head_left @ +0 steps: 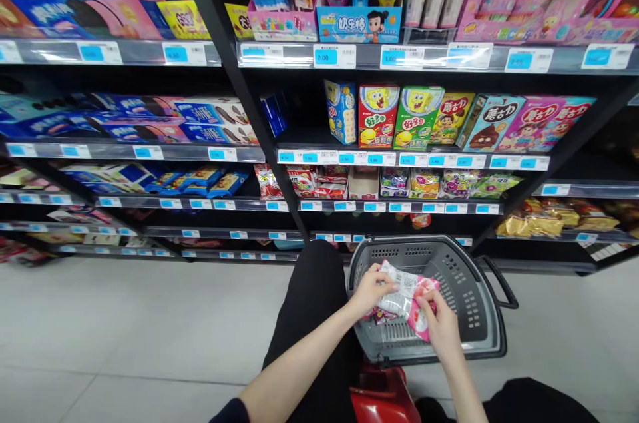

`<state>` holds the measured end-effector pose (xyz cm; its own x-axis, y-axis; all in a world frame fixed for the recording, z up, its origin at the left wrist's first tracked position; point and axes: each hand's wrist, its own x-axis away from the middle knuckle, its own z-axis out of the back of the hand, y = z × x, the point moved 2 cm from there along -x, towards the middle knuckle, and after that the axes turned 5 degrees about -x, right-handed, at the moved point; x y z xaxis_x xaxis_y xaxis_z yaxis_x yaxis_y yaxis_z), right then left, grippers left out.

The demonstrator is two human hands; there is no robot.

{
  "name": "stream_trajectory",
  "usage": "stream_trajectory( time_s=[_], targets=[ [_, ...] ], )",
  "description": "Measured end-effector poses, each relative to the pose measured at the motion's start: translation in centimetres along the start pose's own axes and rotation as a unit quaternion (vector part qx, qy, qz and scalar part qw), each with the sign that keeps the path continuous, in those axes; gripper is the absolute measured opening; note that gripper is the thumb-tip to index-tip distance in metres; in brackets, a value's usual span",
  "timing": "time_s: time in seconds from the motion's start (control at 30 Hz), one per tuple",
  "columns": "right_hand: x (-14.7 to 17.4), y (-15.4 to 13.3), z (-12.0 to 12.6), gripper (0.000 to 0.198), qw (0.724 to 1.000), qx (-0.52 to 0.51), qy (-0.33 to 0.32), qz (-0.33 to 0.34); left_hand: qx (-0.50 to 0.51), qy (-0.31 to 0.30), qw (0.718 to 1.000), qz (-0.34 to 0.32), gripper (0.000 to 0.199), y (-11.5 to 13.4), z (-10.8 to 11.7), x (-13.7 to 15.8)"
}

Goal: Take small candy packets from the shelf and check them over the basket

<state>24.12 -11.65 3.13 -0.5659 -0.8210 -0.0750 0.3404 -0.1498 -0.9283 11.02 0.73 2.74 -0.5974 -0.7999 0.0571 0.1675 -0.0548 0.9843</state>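
Note:
Both my hands hold a pink and white candy bag (401, 291) above a grey shopping basket (482, 316). My left hand (372, 290) grips the bag's left end, its fingers closed on the plastic. At the right end, my right hand (440, 322) pinches the pink part. The side facing me shows printed text and what looks like a barcode. Underneath, partly hidden by the bag and my left hand, some pink packaging (383, 316) lies in the basket. The basket's black handle (502, 282) hangs folded out to the right.
Store shelves (369, 206) with price tags rise in front. Spongebob snack boxes (378, 115) stand on the middle shelf, bagged sweets (424, 182) below them. Blue cookie boxes (90, 16) fill the left shelves. My black-clad knee (319, 290) is left of the basket; a red object (383, 396) sits below it.

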Motion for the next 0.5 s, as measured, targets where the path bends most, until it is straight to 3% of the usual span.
stream_trajectory(
  time_s=[0.17, 0.3, 0.4, 0.5],
  targets=[
    [0.0, -0.3, -0.7, 0.026, 0.999, 0.043, -0.002, 0.009, -0.02, 0.026, 0.999, 0.003, 0.013, -0.6, -0.3, -0.2],
    [-0.3, 0.7, -0.5, 0.028, 0.998, 0.055, 0.024, -0.028, -0.022, 0.048, 0.998, 0.023, 0.009, -1.0, -0.2, -0.1],
    [-0.7, 1.5, 0.1, 0.027, 0.997, -0.051, 0.037, -0.039, 0.068, 0.033, 0.996, 0.042, 0.016, -1.0, 0.0, 0.0],
    [-0.9, 1.9, 0.4, 0.027, 0.981, -0.188, 0.006, -0.049, 0.18, 0.016, 0.979, 0.093, 0.021, -1.1, -0.1, 0.1]
  ],
)
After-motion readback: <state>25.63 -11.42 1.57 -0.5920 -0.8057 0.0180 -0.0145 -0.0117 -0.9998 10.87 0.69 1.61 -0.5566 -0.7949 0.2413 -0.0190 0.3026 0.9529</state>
